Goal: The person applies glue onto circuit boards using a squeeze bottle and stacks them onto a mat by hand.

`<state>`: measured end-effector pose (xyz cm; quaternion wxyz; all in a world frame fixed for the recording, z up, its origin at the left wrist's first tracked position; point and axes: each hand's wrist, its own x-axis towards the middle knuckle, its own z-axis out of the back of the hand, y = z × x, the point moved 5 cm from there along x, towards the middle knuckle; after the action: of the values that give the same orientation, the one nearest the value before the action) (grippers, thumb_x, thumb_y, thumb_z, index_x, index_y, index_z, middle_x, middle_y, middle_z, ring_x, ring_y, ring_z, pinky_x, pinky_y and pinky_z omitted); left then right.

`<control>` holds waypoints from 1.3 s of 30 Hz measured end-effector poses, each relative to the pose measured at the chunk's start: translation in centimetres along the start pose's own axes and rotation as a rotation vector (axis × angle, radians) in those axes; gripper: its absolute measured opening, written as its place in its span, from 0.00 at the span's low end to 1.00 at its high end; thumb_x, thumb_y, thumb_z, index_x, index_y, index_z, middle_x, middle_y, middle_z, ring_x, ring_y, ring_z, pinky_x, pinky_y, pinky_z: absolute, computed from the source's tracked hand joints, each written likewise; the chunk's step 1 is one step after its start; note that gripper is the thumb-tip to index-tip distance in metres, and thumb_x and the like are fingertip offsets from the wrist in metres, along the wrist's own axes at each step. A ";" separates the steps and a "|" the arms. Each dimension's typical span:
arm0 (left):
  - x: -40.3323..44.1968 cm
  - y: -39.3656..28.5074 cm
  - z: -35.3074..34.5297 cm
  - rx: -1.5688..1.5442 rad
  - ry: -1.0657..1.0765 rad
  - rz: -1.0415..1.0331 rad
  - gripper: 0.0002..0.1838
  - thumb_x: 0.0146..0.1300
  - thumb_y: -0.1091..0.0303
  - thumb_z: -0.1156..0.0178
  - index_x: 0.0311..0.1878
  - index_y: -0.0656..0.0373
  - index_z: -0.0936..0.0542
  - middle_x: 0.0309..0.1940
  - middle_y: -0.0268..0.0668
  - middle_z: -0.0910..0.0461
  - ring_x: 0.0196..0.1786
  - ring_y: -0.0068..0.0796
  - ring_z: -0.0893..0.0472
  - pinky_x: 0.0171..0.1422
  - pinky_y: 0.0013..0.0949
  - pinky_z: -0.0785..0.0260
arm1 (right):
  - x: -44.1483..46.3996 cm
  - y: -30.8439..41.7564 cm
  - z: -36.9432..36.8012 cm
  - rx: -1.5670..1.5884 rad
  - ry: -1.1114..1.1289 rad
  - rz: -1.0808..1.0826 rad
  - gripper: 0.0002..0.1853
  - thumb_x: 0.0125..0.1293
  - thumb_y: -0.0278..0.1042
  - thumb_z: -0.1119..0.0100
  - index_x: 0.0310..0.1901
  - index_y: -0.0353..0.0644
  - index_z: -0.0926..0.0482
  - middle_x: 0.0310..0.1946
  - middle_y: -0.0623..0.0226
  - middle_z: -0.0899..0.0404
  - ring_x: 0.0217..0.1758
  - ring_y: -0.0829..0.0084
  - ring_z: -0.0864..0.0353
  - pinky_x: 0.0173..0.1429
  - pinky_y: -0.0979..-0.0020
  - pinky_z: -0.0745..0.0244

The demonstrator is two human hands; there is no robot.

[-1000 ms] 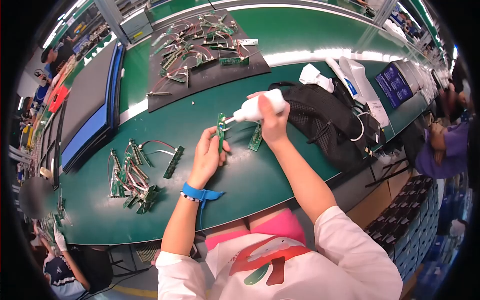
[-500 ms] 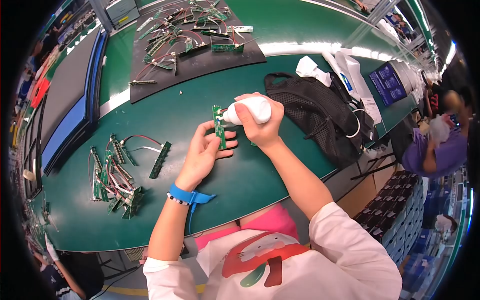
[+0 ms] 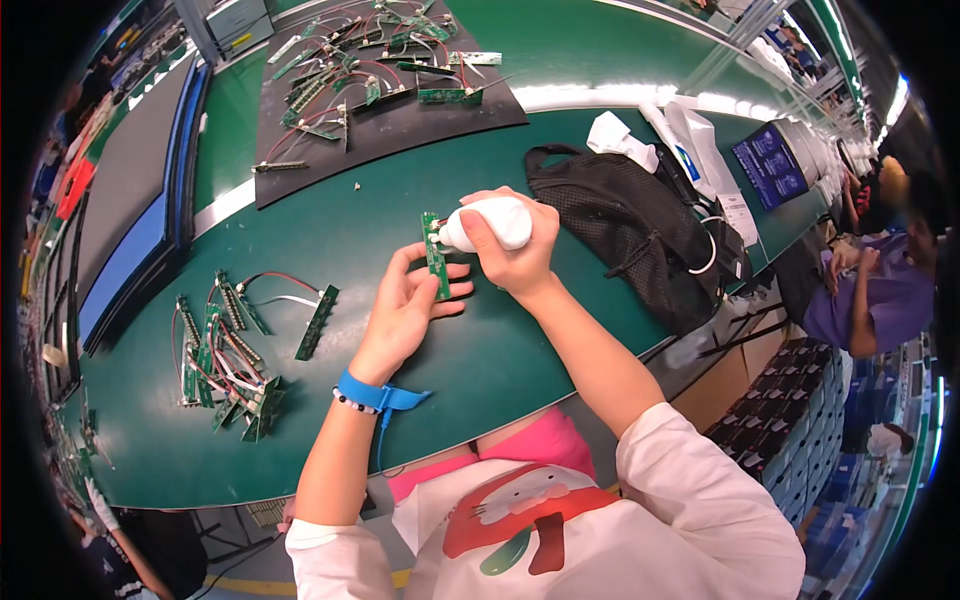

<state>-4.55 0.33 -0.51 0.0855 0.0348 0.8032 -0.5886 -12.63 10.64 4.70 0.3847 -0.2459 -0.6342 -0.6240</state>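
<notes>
Between the thumb and fingers of my left hand (image 3: 408, 305) is a narrow green circuit board (image 3: 436, 262), held upright above the green table (image 3: 450, 370). My right hand (image 3: 522, 250) is wrapped round a white squeeze bottle (image 3: 495, 223), tipped to the left. The bottle's nozzle is at the upper part of the board; whether they touch cannot be made out. A blue strap (image 3: 375, 391) and a bead bracelet circle my left wrist. To the left on the table lies a pile of circuit boards (image 3: 225, 365) with red, white and black wires.
Wired boards cover a black mat (image 3: 400, 135) at the back. A black mesh bag (image 3: 625, 235) lies right of my hands, with white packaging (image 3: 620, 140) behind it. Black and blue panels (image 3: 150, 200) stand at left. Stacked boxes (image 3: 790, 425) and a person in purple (image 3: 865, 300) are at right.
The bottle in my right hand has come down and left against the board's upper part. My left fingers have spread somewhat behind the board. The whole view has shifted slightly.
</notes>
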 end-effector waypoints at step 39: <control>-2.4 -4.9 0.5 0.964 -0.664 -0.736 0.15 0.49 0.73 0.45 0.41 0.64 0.32 0.34 0.40 0.29 0.37 0.30 0.28 0.31 0.23 0.35 | -0.6 -3.5 -1.1 1.569 0.096 -1.048 0.24 0.56 0.53 0.57 0.23 0.35 0.27 0.07 0.73 0.45 0.08 0.82 0.53 0.16 0.81 0.55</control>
<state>-2.94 -1.51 4.36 0.0966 -0.3879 0.3429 -0.8500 -14.89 9.36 1.99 0.1366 0.4257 -0.8861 -0.1220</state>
